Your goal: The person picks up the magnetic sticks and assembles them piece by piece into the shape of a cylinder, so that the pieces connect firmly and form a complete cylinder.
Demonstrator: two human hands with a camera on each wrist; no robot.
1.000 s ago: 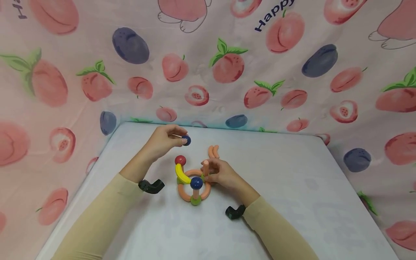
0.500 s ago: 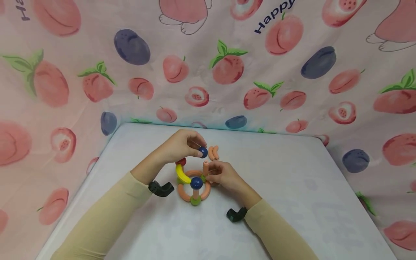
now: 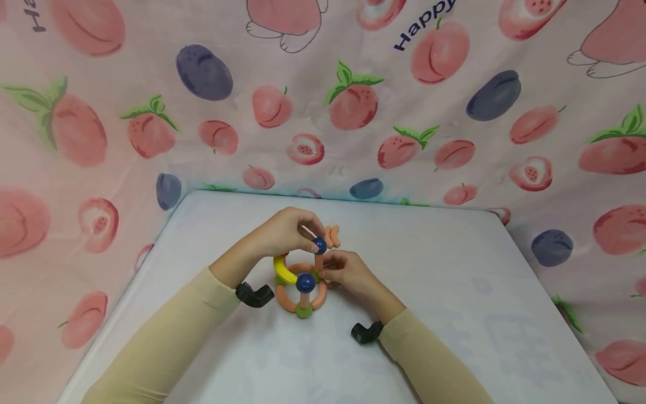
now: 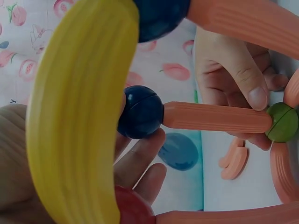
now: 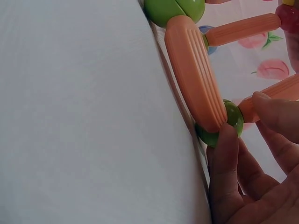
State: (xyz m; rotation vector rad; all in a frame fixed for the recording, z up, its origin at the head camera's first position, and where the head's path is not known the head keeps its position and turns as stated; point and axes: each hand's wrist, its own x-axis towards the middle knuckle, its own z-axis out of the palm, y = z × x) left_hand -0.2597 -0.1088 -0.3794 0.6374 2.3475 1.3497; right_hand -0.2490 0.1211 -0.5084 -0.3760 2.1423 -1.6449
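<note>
My left hand (image 3: 285,233) pinches a dark blue ball (image 4: 141,112) at the top end of an upright orange rod (image 4: 215,116); ball and rod meet in the left wrist view. With thumb and fingers, my right hand (image 3: 348,272) grips that rod's foot beside a green ball (image 5: 233,119). This green ball belongs to a ring of curved orange pieces (image 3: 286,300) on the table. A yellow curved piece (image 3: 284,270) bridges a second blue ball (image 3: 305,283) and a red ball (image 4: 135,205), both on rods. The left hand mostly hides the red ball in the head view.
Two loose curved orange pieces (image 3: 335,235) lie on the white table (image 3: 454,280) behind the ring. A fruit-printed cloth (image 3: 323,84) rises along the table's back and sides. Each wrist wears a black camera.
My left hand has carried the blue ball rightward and toward me, from behind the red ball onto the top of the upright rod. The right hand has stayed at the rod's foot.
</note>
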